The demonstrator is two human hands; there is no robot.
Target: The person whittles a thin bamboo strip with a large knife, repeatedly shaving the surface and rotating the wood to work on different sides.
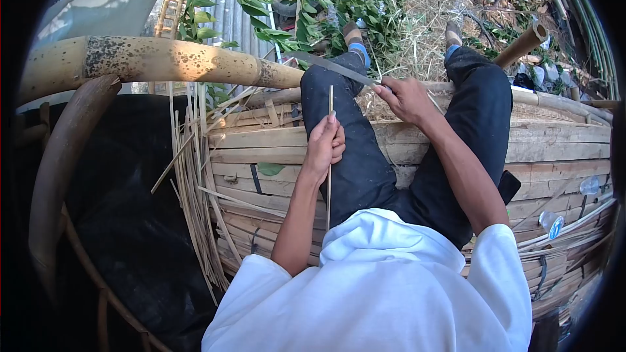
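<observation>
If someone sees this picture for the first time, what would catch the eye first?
First, the two hands in the middle: the left hand holds a thin bamboo strip upright, and the right hand grips a long knife with its blade pointing left. Next comes the thick spotted bamboo pole across the upper left, with a bundle of thin strips below it at the platform's edge.

Slatted bamboo platform [561, 150], a person's legs [355, 163] stretched across the middle toward its far edge. Messy bunch of loose strips [195, 182] hanging over the left edge, one green leaf [269, 169] on the slats just right of them, and two plastic bottles [590, 185] by the right edge.
</observation>
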